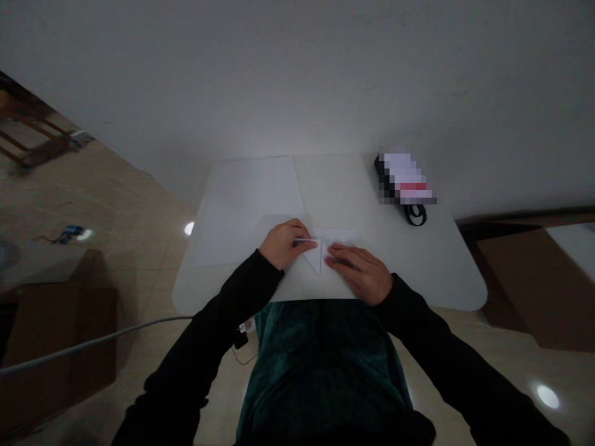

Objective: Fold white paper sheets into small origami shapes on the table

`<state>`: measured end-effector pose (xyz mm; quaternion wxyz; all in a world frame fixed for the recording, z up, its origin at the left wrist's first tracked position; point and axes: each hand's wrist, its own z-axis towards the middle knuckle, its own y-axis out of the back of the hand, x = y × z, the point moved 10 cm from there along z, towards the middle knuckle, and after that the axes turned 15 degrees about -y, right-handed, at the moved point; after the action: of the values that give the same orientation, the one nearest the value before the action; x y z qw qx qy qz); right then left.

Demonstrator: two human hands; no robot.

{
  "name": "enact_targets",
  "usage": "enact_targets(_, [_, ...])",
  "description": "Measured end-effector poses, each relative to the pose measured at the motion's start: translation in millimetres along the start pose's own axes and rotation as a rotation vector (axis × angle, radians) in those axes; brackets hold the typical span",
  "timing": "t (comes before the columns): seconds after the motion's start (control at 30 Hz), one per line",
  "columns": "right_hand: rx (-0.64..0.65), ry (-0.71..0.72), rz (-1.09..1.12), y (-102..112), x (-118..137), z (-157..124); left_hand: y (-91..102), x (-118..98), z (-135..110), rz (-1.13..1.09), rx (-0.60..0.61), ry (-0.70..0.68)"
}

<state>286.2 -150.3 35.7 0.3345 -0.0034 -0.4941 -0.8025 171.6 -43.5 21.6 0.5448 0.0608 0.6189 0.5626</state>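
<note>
A small white folded paper (317,255) with a downward-pointing tip lies near the front edge of the white table (418,272). My left hand (283,243) rests on the paper's left side, fingers curled and pinching its upper left flap. On the right side, my right hand (360,271) lies flat on the paper, fingers stretched toward the fold. Both arms are in black sleeves.
Flat white paper sheets (246,204) lie at the table's back left. A black object with a blurred label (404,186) sits at the back right. Cardboard boxes stand on the floor at left (51,310) and right (525,279). A grey cable (93,341) runs across the left floor.
</note>
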Motion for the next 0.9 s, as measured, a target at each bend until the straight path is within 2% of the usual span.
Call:
enact_targets(0.23, [-0.059,0.011,-0.032,4,2,2,4.7,-4,0,0.105,-0.073,0.024])
enact_targets(0.43, [-0.015,-0.015,-0.056,0,0,3,8.2,-7,-7,0.086,-0.188,0.009])
enact_targets(0.57, [-0.030,0.005,-0.071,2,2,3,8.3,-5,-7,0.074,-0.214,0.007])
enact_targets(0.67, [-0.002,0.015,-0.024,1,3,4,6.8,1,-5,0.071,-0.184,0.065])
enact_targets(0.9, [0.009,0.043,-0.028,-2,4,5,2.3,14,5,0.121,0.007,0.271])
